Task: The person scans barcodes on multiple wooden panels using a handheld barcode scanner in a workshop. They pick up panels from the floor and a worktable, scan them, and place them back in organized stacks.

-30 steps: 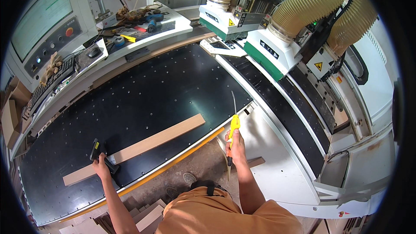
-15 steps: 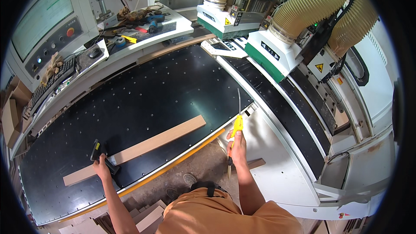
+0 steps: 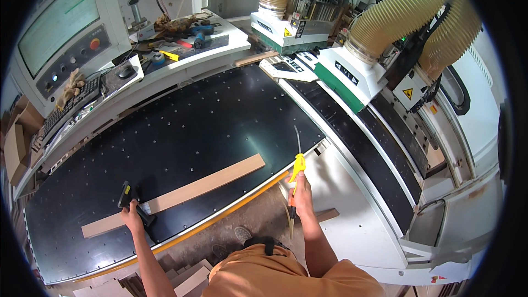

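Holding two tools at once, we are splitting our attention across the table [image 3: 181,126], and that is where trouble could start. Our left hand [image 3: 132,216] is wrapping its fingers round the black scanner [image 3: 126,192], right beside the pale label [image 3: 146,208] on the wooden strip [image 3: 206,183]. The strip is lying aslant near the table's front edge, and we are seeing no clamp on it, so a bump from the scanner could be nudging it out of line. A poor angle could also be spoiling a reading; whether a finger is pressing the trigger, we cannot tell.

Over on the right, our right hand [image 3: 301,193] is closing firmly round the yellow air gun [image 3: 299,163], its thin nozzle [image 3: 297,138] pointing away from us over the table's corner. An accidental squeeze could be blowing dust about; whether the lever is down, we cannot tell. The hose [image 3: 291,226] is hanging below, and a careless swing could be catching it on the edge.
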Motion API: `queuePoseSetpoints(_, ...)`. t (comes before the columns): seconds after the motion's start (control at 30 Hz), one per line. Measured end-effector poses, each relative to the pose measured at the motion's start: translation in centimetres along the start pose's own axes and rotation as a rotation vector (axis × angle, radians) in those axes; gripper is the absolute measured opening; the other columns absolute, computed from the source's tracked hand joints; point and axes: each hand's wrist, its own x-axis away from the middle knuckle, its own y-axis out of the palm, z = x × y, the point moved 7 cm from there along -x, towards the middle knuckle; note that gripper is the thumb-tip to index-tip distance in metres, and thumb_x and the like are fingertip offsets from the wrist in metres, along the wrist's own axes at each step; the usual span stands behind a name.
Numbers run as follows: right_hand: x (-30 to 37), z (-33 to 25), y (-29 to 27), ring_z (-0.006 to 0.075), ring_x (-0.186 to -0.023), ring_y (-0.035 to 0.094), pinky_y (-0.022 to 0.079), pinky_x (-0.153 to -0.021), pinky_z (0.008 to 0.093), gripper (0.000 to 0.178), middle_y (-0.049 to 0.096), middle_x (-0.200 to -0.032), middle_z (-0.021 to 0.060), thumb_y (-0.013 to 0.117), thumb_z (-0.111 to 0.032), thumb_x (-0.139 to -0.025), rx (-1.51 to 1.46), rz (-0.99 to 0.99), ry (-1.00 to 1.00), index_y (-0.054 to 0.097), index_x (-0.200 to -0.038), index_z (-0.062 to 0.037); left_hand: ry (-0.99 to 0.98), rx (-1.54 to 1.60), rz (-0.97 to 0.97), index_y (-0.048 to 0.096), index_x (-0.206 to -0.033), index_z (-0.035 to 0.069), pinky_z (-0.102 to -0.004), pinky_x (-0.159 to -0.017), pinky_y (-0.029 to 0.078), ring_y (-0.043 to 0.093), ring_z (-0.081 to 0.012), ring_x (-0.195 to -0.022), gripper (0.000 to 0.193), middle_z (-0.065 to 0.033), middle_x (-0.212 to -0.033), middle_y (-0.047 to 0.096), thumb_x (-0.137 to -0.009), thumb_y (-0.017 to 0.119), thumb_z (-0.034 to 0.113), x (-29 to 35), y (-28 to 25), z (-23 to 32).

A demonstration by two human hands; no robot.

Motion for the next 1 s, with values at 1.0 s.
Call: queuePoseSetpoints(1.0,0.58,1.02,0.92,0.0088,-0.04,0.043,0.037,-0.034,0.0249,0.053,0.058,-0.091,0.0064,0.034,-0.054,-0.106,0.1,-0.031,0.029,0.053,-0.11,-0.0055,-0.02,0.005,0.02,0.064,-0.079,-0.004,-0.0323,-0.073,0.043,0.056,-0.0151,-0.073,0.029,-0.0055,-0.075,0.064,-0.084,0.068,0.024,0.11,-0.15,-0.19)
